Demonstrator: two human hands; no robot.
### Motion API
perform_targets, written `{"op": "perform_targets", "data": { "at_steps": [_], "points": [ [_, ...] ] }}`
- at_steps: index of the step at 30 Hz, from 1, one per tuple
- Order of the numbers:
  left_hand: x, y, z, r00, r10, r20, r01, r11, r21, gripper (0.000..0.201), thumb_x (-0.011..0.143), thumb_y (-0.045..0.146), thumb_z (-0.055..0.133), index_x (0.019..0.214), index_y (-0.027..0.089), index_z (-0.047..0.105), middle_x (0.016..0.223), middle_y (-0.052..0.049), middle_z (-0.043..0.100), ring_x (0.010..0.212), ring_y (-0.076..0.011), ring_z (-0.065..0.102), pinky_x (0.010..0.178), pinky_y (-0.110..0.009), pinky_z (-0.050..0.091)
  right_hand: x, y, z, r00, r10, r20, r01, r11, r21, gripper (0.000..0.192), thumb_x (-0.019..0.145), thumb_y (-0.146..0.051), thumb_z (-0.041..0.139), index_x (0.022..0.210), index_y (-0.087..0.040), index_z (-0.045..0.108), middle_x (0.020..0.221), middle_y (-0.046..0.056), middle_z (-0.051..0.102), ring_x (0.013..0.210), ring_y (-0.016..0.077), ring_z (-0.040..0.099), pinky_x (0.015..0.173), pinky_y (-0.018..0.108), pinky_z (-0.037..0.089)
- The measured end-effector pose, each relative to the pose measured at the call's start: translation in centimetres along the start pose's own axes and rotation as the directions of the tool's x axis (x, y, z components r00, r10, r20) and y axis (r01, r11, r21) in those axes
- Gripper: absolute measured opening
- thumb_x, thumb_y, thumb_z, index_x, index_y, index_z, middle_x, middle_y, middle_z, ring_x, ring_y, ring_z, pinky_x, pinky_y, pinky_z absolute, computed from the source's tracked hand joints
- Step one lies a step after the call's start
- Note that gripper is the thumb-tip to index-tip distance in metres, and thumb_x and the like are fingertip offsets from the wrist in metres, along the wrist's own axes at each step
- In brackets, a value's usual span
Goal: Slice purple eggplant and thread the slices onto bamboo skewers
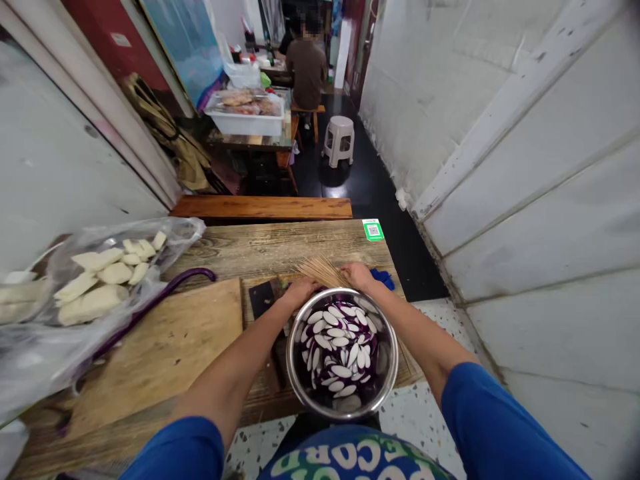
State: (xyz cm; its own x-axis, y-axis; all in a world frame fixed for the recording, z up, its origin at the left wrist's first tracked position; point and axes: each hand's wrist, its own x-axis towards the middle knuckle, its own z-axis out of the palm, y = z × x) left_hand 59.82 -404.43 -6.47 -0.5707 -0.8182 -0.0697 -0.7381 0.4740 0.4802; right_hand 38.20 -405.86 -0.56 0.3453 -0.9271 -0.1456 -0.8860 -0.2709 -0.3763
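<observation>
A steel bowl [387, 380] of sliced purple eggplant [337, 347] stands at the near edge of the wooden table [280, 243]. Just beyond its far rim lies a bundle of bamboo skewers [320, 269]. My left hand [299, 292] rests on the near end of the skewers, touching the bowl's rim. My right hand [358, 275] sits on the skewers' right side, fingers curled over them. Whether either hand actually grips skewers is hard to tell.
A wooden cutting board [165, 347] lies left of the bowl, with a dark cleaver [262, 298] beside it. A plastic bag of pale slices [103, 273] lies far left. A bench [263, 207], a stool [339, 139] and a seated person [306, 63] are beyond; a white wall is to the right.
</observation>
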Motion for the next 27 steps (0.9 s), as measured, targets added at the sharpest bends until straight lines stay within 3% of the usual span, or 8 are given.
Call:
{"op": "perform_targets", "data": {
  "at_steps": [3,7,12,18,20,23,27],
  "points": [
    [0.6,-0.1,0.5,0.990,0.113,0.086,-0.126,0.979,0.162,0.029,0.080,0.029,0.044,0.106,0.024,0.058,0.098,-0.006,0.059,0.095,-0.0208,0.047,0.082,-0.031,0.032,-3.0,0.3,-0.1,0.998,0.021,-0.056,-0.019,0.999,0.036,0.025,0.085,-0.031,0.046,0.102,-0.015,0.055,0.105,0.005,0.057,0.096,0.0165,0.054,0.084,0.038,0.041],
    [0.7,0.5,-0.9,0.987,0.132,0.092,-0.152,0.952,0.266,0.031,0.082,0.026,0.039,0.107,0.021,0.056,0.094,-0.010,0.055,0.088,-0.0209,0.049,0.077,-0.031,0.034,-9.3,1.0,0.1,0.987,0.067,-0.145,-0.058,0.996,0.072,0.037,0.081,-0.034,0.047,0.112,-0.015,0.051,0.113,0.009,0.055,0.104,0.0173,0.050,0.088,0.030,0.039],
    [-0.1,2.1,-5.1,0.982,0.179,0.057,-0.187,0.911,0.369,0.031,0.082,0.019,0.036,0.107,0.018,0.053,0.090,-0.011,0.055,0.084,-0.0211,0.051,0.073,-0.032,0.037,-15.0,2.2,2.9,0.971,0.121,-0.206,-0.097,0.988,0.124,0.050,0.075,-0.028,0.049,0.123,-0.013,0.041,0.116,0.011,0.054,0.105,0.0219,0.050,0.087,0.036,0.041],
    [-1.4,1.6,-11.9,1.000,0.002,-0.026,0.008,0.929,0.369,0.037,0.081,0.014,0.035,0.114,0.018,0.049,0.094,-0.011,0.057,0.088,-0.0199,0.053,0.076,-0.031,0.039,-15.6,2.9,4.9,0.956,0.097,-0.278,-0.048,0.983,0.178,0.050,0.075,-0.011,0.035,0.125,-0.012,0.037,0.122,0.009,0.050,0.110,0.0171,0.047,0.093,0.035,0.037],
    [-3.3,0.5,-14.3,0.997,-0.044,-0.056,0.060,0.944,0.324,0.040,0.080,0.015,0.034,0.119,0.017,0.044,0.104,-0.010,0.056,0.093,-0.0192,0.052,0.081,-0.030,0.039,-15.6,3.1,4.9,0.956,0.083,-0.283,-0.031,0.982,0.185,0.050,0.075,-0.012,0.035,0.125,-0.013,0.038,0.122,0.009,0.050,0.110,0.0173,0.047,0.092,0.034,0.038],
    [-8.3,-1.2,-16.9,0.990,-0.107,-0.091,0.125,0.964,0.234,0.042,0.081,0.021,0.034,0.121,0.016,0.043,0.114,-0.009,0.052,0.103,-0.0189,0.048,0.089,-0.030,0.036,-15.8,3.5,4.9,0.960,0.066,-0.274,-0.012,0.981,0.194,0.049,0.076,-0.013,0.035,0.125,-0.012,0.039,0.121,0.010,0.051,0.108,0.0170,0.049,0.091,0.032,0.039],
    [-17.5,-2.4,-17.4,0.958,-0.256,-0.127,0.273,0.951,0.144,0.041,0.079,0.026,0.038,0.117,0.015,0.048,0.115,-0.008,0.054,0.107,-0.0201,0.047,0.093,-0.033,0.033,-16.2,4.0,5.3,0.963,0.058,-0.261,-0.004,0.979,0.204,0.049,0.078,-0.016,0.033,0.126,-0.011,0.037,0.122,0.011,0.049,0.108,0.0177,0.049,0.090,0.032,0.039]
  ]
}}
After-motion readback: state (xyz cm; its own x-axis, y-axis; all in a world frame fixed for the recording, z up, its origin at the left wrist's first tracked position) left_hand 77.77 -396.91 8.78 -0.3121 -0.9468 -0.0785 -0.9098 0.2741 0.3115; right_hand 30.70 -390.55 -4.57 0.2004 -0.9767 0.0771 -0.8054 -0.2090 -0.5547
